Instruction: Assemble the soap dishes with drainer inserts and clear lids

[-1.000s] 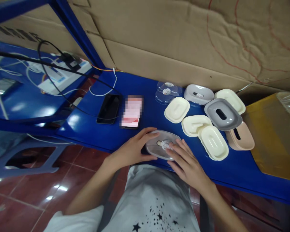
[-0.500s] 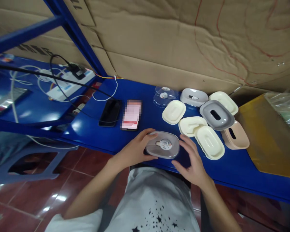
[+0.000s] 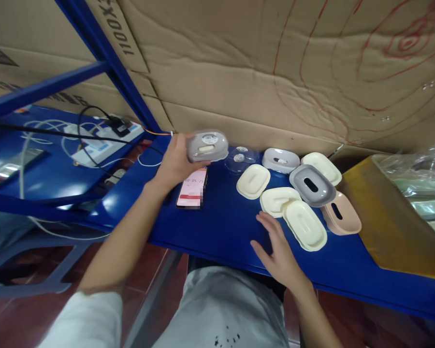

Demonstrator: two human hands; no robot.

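My left hand (image 3: 177, 162) grips a grey soap box (image 3: 208, 147) by its left end, above the back of the blue table near the cardboard wall. The box wears a clear lid with a round white label. Open and holding nothing, my right hand (image 3: 278, 253) hovers near the table's front edge with its fingers apart. Closest to it are a cream tray (image 3: 281, 200) and another cream tray (image 3: 306, 226) overlapping it. Several clear lids (image 3: 241, 159) lie just right of the held box.
A phone (image 3: 192, 191) showing a timer lies below the held box. At right are a cream tray (image 3: 253, 181), grey box shells (image 3: 311, 185), a peach shell (image 3: 342, 215) and a yellow-brown carton (image 3: 398, 227) with plastic bags. A power strip (image 3: 107, 142) with cables stands left.
My left hand has carried the soap box from the table's front up and left to the back. My right hand has come away from the box and stays near the front edge.
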